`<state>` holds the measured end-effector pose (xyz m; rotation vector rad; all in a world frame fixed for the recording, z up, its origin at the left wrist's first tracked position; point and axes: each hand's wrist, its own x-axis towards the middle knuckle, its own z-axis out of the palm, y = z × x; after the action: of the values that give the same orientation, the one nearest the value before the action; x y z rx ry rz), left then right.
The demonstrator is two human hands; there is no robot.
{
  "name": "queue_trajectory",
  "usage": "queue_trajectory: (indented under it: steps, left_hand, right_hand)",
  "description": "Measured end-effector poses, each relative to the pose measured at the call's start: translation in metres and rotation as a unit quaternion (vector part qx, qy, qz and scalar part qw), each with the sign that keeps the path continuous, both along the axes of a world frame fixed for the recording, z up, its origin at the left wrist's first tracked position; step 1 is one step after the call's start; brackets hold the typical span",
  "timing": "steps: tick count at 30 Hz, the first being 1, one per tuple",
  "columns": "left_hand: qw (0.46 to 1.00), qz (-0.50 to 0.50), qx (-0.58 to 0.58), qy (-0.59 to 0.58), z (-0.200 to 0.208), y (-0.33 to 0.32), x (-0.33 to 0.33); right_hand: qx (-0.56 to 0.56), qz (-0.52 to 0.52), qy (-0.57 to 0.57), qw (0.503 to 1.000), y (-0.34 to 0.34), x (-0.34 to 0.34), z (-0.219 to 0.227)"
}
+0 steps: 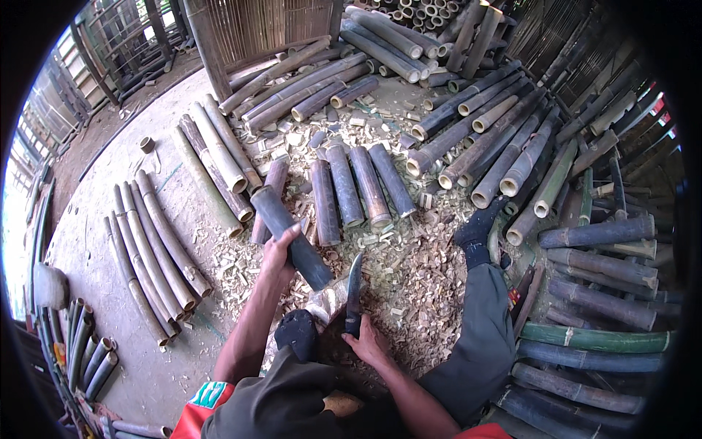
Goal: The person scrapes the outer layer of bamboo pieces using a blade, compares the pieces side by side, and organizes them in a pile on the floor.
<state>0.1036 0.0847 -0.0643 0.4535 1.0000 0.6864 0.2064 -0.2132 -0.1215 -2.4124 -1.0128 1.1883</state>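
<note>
Spotter: What do I have at the left hand point(278, 254) on your feed?

Operator: From my remote seat I see its fingers closed around 1 dark bamboo tube point(310, 265). The tube leans, its upper end far and to the left, its lower end near and to the right, at a pale wood block point(328, 298). I can't tell whether the tube and block touch.

Spotter: And the right hand point(369, 342)?

Operator: I have its fingers wrapped around the dark handle of 1 knife point(354, 289). The blade points up and away, to the right of the tube and apart from it.

Spotter: What do I find around the hands?

Operator: Pale chips point(420, 282) cover much of the floor. The left foot point(297, 334), in a dark sock, is just beside the block; the right foot point(477, 228) is farther off, to the right. Beyond the hands I count 4 short dark tubes point(344, 186) lying side by side. Slender poles point(151, 249) lie to the left, a stack of thick poles point(479, 132) sits far right, and 1 green pole point(596, 339) lies near right.
</note>
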Motion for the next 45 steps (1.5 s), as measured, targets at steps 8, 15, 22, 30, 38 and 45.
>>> queue_trajectory:
  steps: [8, 15, 22, 30, 38, 45]
  left_hand:
    - [0.988, 0.089, 0.118, 0.043, -0.008, -0.055, -0.055]
    - [0.983, 0.180, 0.000, -0.026, -0.004, -0.070, -0.085]
    - [0.972, 0.228, 0.031, -0.042, -0.012, -0.078, -0.091]
    - [0.984, 0.170, 0.055, 0.025, -0.014, -0.080, -0.099]
    - [0.977, 0.184, 0.101, 0.022, -0.004, -0.083, -0.096]
    - [0.977, 0.171, 0.130, 0.011, -0.001, -0.085, -0.097]
  right_hand:
    - [0.156, -0.104, 0.065, 0.980, 0.001, -0.007, 0.013]
    - [0.106, -0.010, -0.039, 0.994, 0.000, -0.011, 0.059]
    - [0.182, 0.024, -0.052, 0.982, 0.011, -0.019, 0.095]
    - [0.201, 0.055, -0.099, 0.973, 0.029, -0.016, 0.092]
    - [0.352, 0.042, -0.096, 0.930, 0.027, -0.020, 0.104]
    - [0.059, 0.049, -0.098, 0.992, 0.030, -0.009, 0.102]
